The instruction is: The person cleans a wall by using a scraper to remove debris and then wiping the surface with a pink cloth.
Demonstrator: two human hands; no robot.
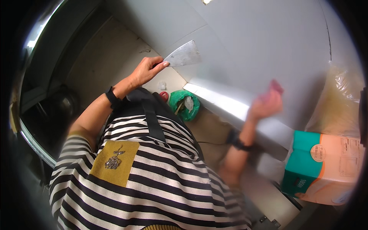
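My left hand (149, 69) grips a metal scraper (185, 54), its wide blade pointing up and right in front of a smooth grey panel (241, 43). The blade looks slightly smudged. To the right, my right hand (267, 103) is raised before the same panel and blurred by motion. A pinkish-red patch (276, 87) shows at its fingertips; whether this is a held thing or the fingers themselves is unclear. Between my arms, a bin lined with a green plastic bag (174, 99) stands on the floor with litter inside.
A green and orange printed pack (322, 166) sits at the right, below a clear plastic bag (339, 100). A bright ledge (221, 99) runs along the panel's foot. Beside the bin lie a red object (164, 96) and a small crumpled white piece (162, 85).
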